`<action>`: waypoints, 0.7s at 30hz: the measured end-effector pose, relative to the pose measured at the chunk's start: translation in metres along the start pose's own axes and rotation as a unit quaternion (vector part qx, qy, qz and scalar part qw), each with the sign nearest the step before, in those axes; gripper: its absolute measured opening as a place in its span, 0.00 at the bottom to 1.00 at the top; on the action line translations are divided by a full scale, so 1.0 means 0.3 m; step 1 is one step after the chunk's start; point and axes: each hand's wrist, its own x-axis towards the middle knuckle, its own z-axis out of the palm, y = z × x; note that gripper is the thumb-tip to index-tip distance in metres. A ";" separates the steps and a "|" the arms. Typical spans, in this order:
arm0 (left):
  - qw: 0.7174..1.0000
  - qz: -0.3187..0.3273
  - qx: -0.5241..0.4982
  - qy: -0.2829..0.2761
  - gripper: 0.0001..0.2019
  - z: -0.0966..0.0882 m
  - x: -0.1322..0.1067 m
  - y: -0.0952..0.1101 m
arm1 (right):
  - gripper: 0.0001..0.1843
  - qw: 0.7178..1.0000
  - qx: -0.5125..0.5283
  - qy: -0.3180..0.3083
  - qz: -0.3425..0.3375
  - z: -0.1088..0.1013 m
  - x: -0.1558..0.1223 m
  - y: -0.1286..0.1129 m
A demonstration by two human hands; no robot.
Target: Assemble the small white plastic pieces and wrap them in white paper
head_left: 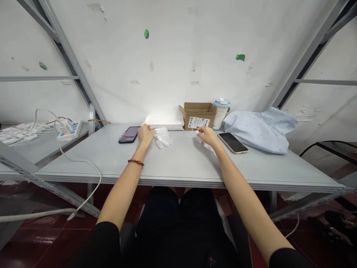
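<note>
Both hands at small white tags on the grey table.
Tags (162, 137) lie in a loose pile mid-table, just right of the left hand (145, 134), which rests curled beside them, touching. Right hand (205, 134) pinches one tag (196, 131) by its string, near a cardboard box (198, 115). Dark phone (129, 134) left; second phone (233, 143) right, beside blue cloth (259, 128).

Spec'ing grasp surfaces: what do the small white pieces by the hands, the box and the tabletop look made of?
White pieces by the left hand: probably glossy plastic or coated card, too small to tell. The right hand pinches one. Box: brown corrugated cardboard, matte, open flaps, printed label. Table: grey, likely painted metal, with a smooth dull sheen and folded front edge.
</note>
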 end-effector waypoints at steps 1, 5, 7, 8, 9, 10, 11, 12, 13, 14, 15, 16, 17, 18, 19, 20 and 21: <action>1.000 0.009 -0.026 -0.003 0.14 0.001 -0.003 0.008 | 0.12 0.999 0.050 0.003 -0.005 0.002 -0.003 -0.017; 0.971 0.021 -0.210 -0.116 0.11 0.009 -0.026 0.048 | 0.09 0.974 0.225 -0.016 -0.015 0.017 -0.024 -0.082; 0.941 0.026 -0.283 -0.181 0.09 0.012 -0.043 0.065 | 0.09 0.961 0.274 -0.045 -0.020 0.029 -0.036 -0.105; 0.929 0.030 -0.305 -0.207 0.09 0.012 -0.051 0.072 | 0.09 0.954 0.292 -0.063 -0.021 0.037 -0.041 -0.115; 0.919 0.033 -0.318 -0.231 0.09 0.011 -0.059 0.078 | 0.10 0.947 0.309 -0.081 -0.025 0.045 -0.046 -0.123; 0.911 0.035 -0.324 -0.252 0.10 0.010 -0.064 0.082 | 0.11 0.940 0.324 -0.101 -0.034 0.053 -0.050 -0.131; 0.906 0.035 -0.324 -0.269 0.11 0.009 -0.069 0.085 | 0.11 0.933 0.337 -0.116 -0.045 0.060 -0.054 -0.138; 0.903 0.032 -0.320 -0.284 0.12 0.008 -0.072 0.087 | 0.12 0.927 0.347 -0.129 -0.056 0.067 -0.057 -0.145; 0.901 0.030 -0.315 -0.296 0.13 0.007 -0.074 0.088 | 0.12 0.922 0.356 -0.139 -0.065 0.072 -0.061 -0.151; 0.899 0.030 -0.311 -0.308 0.13 0.006 -0.075 0.088 | 0.12 0.918 0.362 -0.148 -0.071 0.075 -0.064 -0.158; 0.896 0.031 -0.309 -0.317 0.14 0.006 -0.076 0.088 | 0.13 0.914 0.366 -0.156 -0.075 0.077 -0.067 -0.164; 0.894 0.035 -0.308 -0.324 0.14 0.007 -0.076 0.087 | 0.13 0.912 0.368 -0.162 -0.076 0.077 -0.071 -0.171; 0.891 0.041 -0.309 -0.331 0.15 0.008 -0.076 0.085 | 0.13 0.911 0.369 -0.168 -0.075 0.077 -0.075 -0.176; 0.888 0.046 -0.310 -0.336 0.15 0.010 -0.077 0.084 | 0.13 0.911 0.367 -0.173 -0.073 0.075 -0.078 -0.182; 0.887 0.050 -0.311 -0.339 0.15 0.012 -0.077 0.083 | 0.12 0.912 0.365 -0.176 -0.068 0.074 -0.081 -0.186; 0.885 0.052 -0.312 -0.342 0.16 0.014 -0.077 0.081 | 0.12 0.912 0.363 -0.179 -0.064 0.072 -0.083 -0.189; 0.883 0.056 -0.315 -0.344 0.16 0.017 -0.077 0.080 | 0.12 0.913 0.362 -0.180 -0.059 0.071 -0.085 -0.192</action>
